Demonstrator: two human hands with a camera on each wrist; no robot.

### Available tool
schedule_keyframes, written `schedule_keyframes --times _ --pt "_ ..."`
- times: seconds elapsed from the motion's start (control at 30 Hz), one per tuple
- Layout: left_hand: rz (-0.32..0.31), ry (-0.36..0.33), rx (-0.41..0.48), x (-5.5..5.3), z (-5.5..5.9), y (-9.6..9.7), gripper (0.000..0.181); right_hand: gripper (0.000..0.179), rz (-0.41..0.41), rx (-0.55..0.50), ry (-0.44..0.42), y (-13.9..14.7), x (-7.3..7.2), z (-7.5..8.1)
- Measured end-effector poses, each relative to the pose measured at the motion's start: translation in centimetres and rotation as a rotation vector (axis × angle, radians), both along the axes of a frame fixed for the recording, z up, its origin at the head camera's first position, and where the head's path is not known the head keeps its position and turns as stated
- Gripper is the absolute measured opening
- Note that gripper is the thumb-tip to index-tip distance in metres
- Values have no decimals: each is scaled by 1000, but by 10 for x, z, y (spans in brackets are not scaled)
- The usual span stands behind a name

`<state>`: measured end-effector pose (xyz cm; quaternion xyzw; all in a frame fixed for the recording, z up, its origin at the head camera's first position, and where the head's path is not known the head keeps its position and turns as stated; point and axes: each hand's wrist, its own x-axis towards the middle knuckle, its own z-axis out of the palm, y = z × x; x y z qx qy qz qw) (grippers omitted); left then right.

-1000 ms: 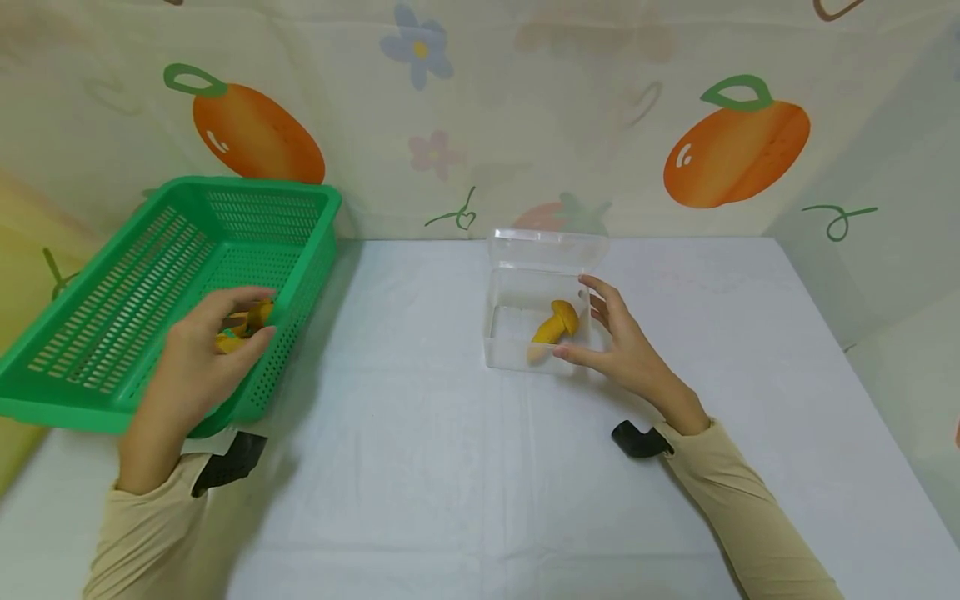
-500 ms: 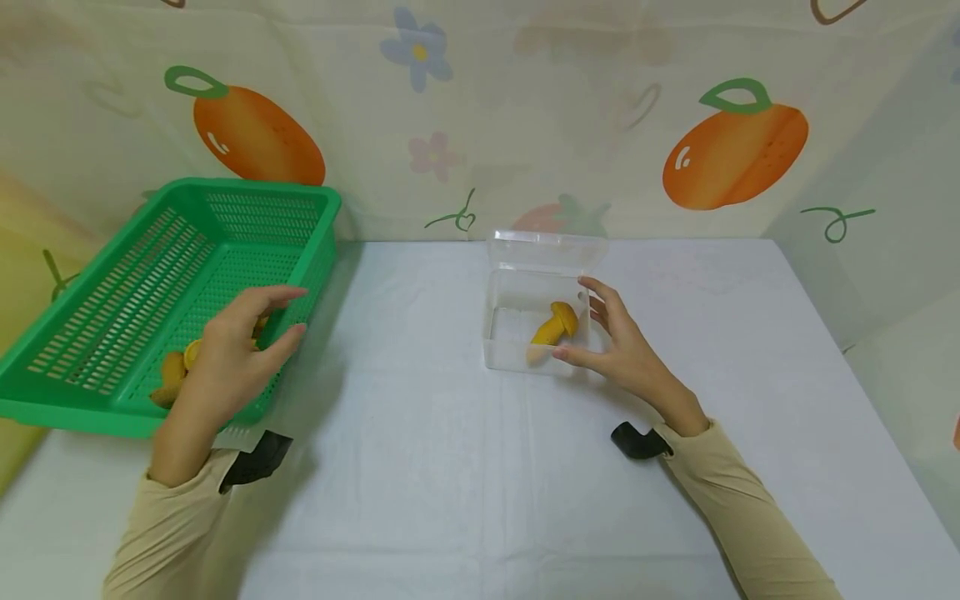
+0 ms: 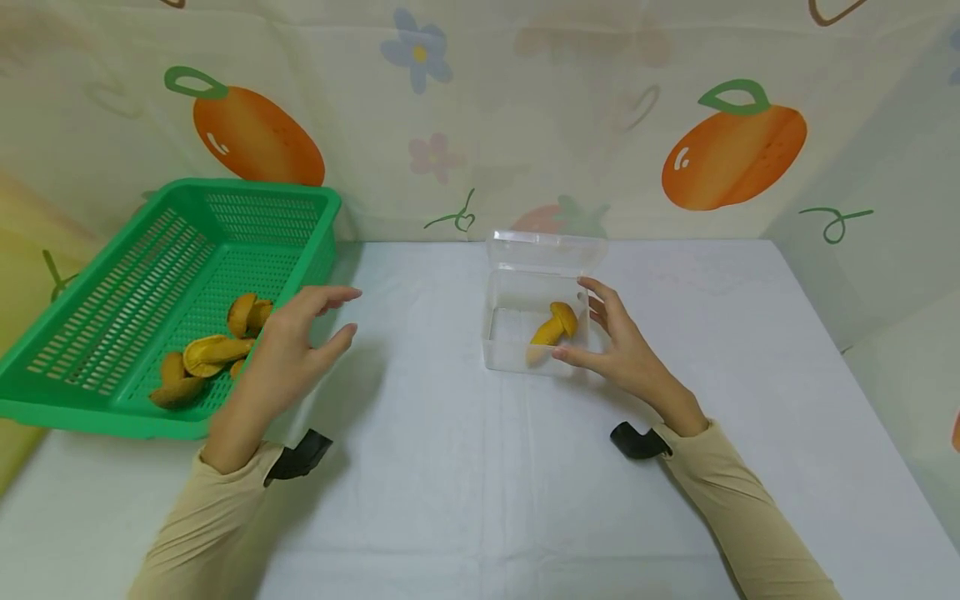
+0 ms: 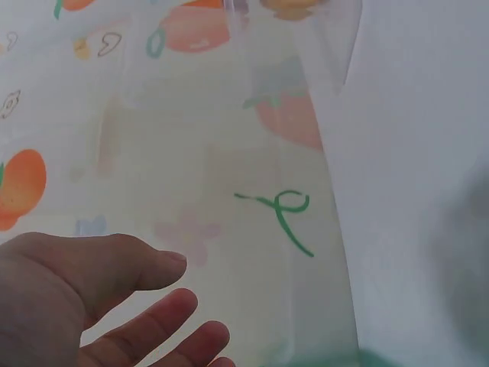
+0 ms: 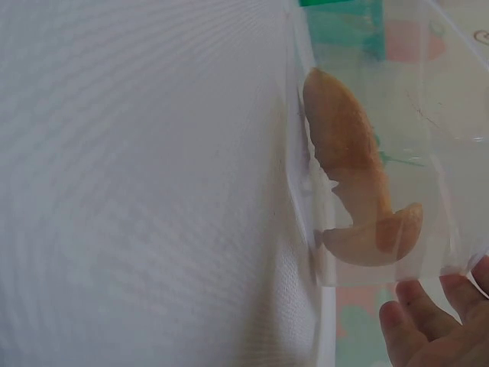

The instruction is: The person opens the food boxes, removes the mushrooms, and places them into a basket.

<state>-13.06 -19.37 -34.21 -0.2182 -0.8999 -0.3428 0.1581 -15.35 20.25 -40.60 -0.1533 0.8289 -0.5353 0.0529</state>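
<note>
My left hand (image 3: 281,358) hovers by the green basket's right rim, fingers and thumb apart with nothing between them. Bare fingers (image 4: 164,317) also show in the left wrist view. Several yellow-brown mushrooms (image 3: 213,354) lie in the near end of the green plastic basket (image 3: 138,425), partly hidden by that hand. My right hand (image 3: 630,350) holds the right side of a clear plastic box (image 3: 498,354), thumb at the front wall and index finger at the back corner. The box's lid (image 3: 543,248) stands raised. Inside lies one yellow mushroom (image 3: 555,325), seen through the wall as a mushroom (image 5: 351,153) in the right wrist view.
A white cloth (image 3: 420,450) covers the table. Behind it hangs a curtain (image 3: 480,108) printed with fruit and flowers. Black wrist pieces (image 3: 300,457) show at both sleeves. The basket stands at the left, apart from the box.
My left hand has come out of the basket and moved right over its rim, bringing the mushrooms there into view. The right hand, the box and its mushroom have stayed put.
</note>
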Motion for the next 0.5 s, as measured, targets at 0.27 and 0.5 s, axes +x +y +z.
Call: schedule_keyframes --times 0.27,0.5 --pt "-35 -52 -4 -3 2 25 39 97 -5 5 1 0 0 -1" --pt "-99 -55 9 -11 0 44 39 97 -6 8 -2 0 0 -2"
